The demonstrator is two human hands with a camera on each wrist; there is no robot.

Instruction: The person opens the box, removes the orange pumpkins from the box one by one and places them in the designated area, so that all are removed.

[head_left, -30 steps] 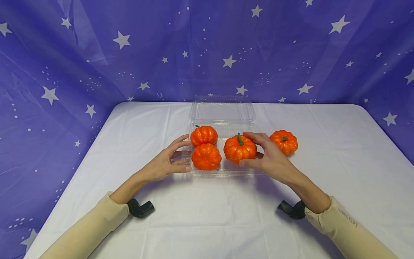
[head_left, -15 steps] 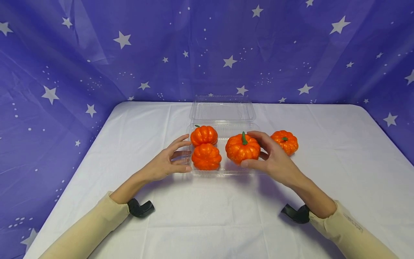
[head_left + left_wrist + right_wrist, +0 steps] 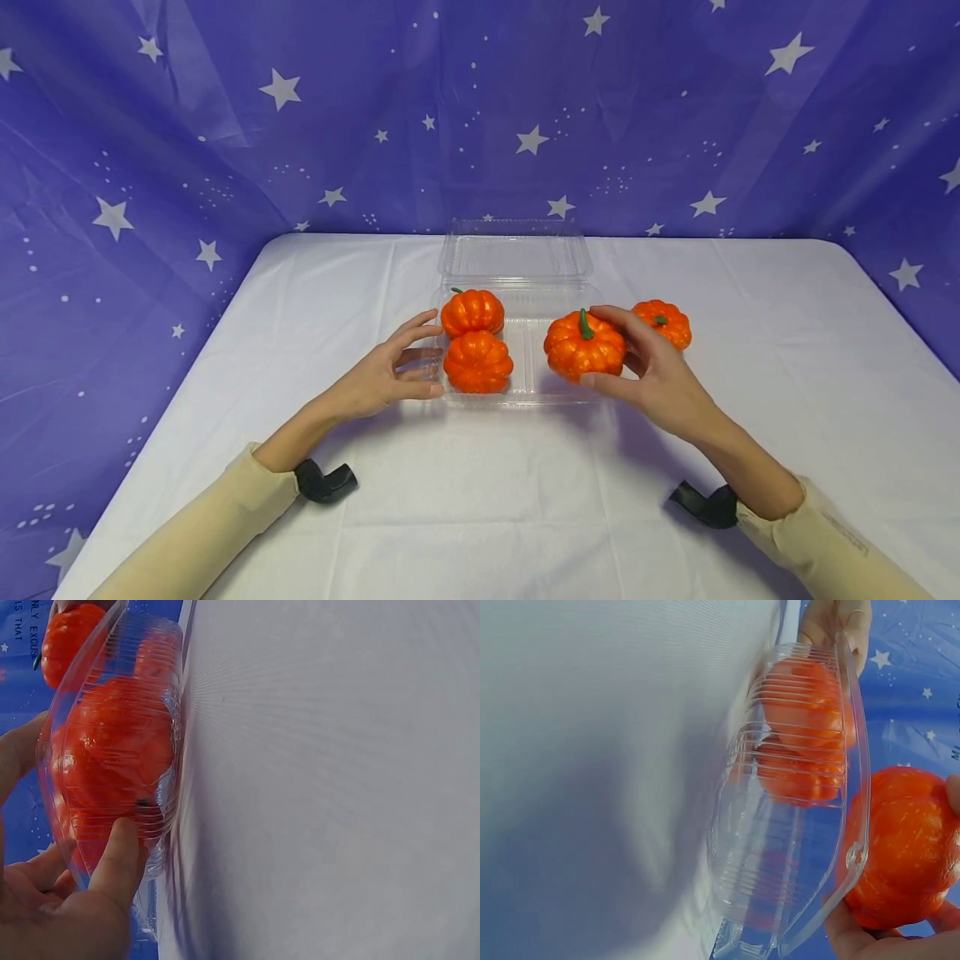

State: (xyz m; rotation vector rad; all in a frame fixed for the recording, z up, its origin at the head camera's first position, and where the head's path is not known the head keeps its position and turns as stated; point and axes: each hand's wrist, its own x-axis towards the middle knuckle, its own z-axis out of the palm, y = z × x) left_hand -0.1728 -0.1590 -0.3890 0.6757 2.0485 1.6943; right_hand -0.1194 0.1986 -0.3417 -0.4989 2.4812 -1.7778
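A clear plastic container (image 3: pixel 532 383) lies with its lid (image 3: pixel 516 257) folded back behind it. Two orange pumpkins, a rear one (image 3: pixel 472 313) and a front one (image 3: pixel 478 362), sit in its left half. At the container's left side is my left hand (image 3: pixel 375 375), fingers spread and relaxed; in the left wrist view its fingers (image 3: pixel 120 862) touch the clear wall. My right hand (image 3: pixel 660 379) grips a green-stemmed pumpkin (image 3: pixel 583 348), raised over the container's right end; the right wrist view shows this pumpkin (image 3: pixel 904 847) beyond the rim.
Another orange pumpkin (image 3: pixel 663 323) lies on the white-covered table (image 3: pixel 480 500) to the right of the container, partly behind my right hand. A purple cloth with stars (image 3: pixel 532 108) hangs behind and beside the table.
My right hand has moved to the right with its pumpkin, from above the middle of the container towards its right end. My left hand has stayed in place.
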